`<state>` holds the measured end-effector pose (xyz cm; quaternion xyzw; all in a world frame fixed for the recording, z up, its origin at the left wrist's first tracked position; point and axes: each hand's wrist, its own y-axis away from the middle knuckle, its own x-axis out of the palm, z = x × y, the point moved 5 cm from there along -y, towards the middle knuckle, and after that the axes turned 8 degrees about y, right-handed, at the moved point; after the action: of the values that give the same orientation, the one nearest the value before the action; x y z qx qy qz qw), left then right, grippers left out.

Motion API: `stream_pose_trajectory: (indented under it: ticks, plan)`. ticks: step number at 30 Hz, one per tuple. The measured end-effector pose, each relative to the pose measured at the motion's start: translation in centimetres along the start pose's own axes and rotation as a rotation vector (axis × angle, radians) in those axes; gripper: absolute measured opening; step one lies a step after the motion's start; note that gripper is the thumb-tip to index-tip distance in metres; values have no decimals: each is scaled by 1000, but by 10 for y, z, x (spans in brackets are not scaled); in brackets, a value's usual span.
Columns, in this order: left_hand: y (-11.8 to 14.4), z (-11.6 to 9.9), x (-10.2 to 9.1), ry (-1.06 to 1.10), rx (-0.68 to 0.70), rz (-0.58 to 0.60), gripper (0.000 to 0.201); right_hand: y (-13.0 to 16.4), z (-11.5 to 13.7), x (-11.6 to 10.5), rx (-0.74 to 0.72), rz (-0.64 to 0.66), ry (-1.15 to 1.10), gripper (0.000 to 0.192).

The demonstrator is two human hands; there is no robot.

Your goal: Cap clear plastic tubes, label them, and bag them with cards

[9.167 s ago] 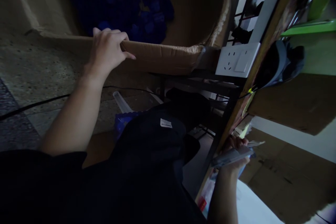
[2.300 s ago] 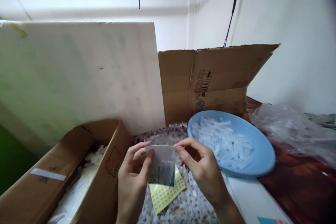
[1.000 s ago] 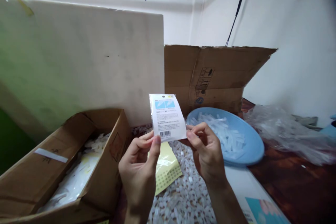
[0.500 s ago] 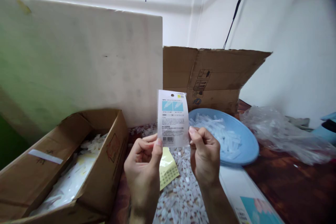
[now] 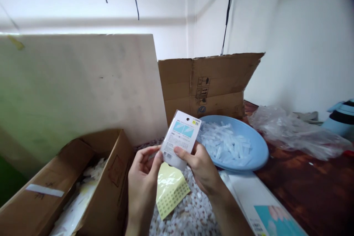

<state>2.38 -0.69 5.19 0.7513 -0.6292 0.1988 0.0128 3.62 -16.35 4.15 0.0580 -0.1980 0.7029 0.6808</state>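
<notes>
One packet (image 5: pixel 181 138) got tipped rightward since a moment ago, gripped by both left hand (image 5: pixel 145 169) and right hand (image 5: pixel 204 167), tiny print pretty much unreadable, one yellow sheet (image 5: pixel 172 191) partly blocked.

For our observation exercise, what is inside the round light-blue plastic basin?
Translucent, whitish, narrow strips lie heaped inside the basin. Anything beneath the top layer is covered; the white rectangular printed packet hides part of the basin's left rim.

The head camera looks forward and down, seemingly from close behind the printed card (image 5: pixel 180 136).
</notes>
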Motion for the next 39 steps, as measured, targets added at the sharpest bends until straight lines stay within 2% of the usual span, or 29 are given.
stream_pose_trajectory:
  ticks: [2, 6, 9, 11, 14, 16, 20, 22, 25, 28, 30, 34, 39]
  plan:
    - [-3, 4, -2, 12, 3, -11, 43, -3, -5, 1, -2, -2, 21, 40]
    - [-6, 5, 1, -90, -7, 83, 54, -6, -6, 3, 6, 67, 19, 40]
    - [-5, 5, -3, -175, -82, 104, 44, -4, -5, 7, 7, 185, 13, 42]
    - [-5, 6, -8, -147, -172, 115, 36, -3, -4, 7, -3, 225, 32, 44]
    - [-3, 8, -10, -42, -309, 181, 33, -4, -1, 4, -31, 198, 42, 45]
    - [-2, 9, -10, -7, -351, 202, 33, -5, 2, 3, -37, 167, 33, 45]
    - [-2, 9, -12, -30, -225, 114, 31, -2, 7, 3, -24, 104, 108, 54]
    - [-1, 7, -12, -36, -171, 81, 30, 0, 11, 2, -31, 101, 136, 52]
    - [-2, 4, -12, 12, -173, 83, 26, 4, 16, 1, 15, 215, 7, 40]
    - [-2, 1, -12, 64, -174, 108, 26, 8, 18, -1, 100, 318, -86, 37]
    - [-2, 0, -11, 70, -177, 136, 26, 8, 17, -4, 122, 283, -104, 32]
    - [-1, 3, -11, 60, -173, 136, 28, 4, 10, -5, 94, 123, -149, 24]
    - [-3, 5, -18, 25, -125, 76, 28, 3, 6, 4, 49, 125, -87, 41]
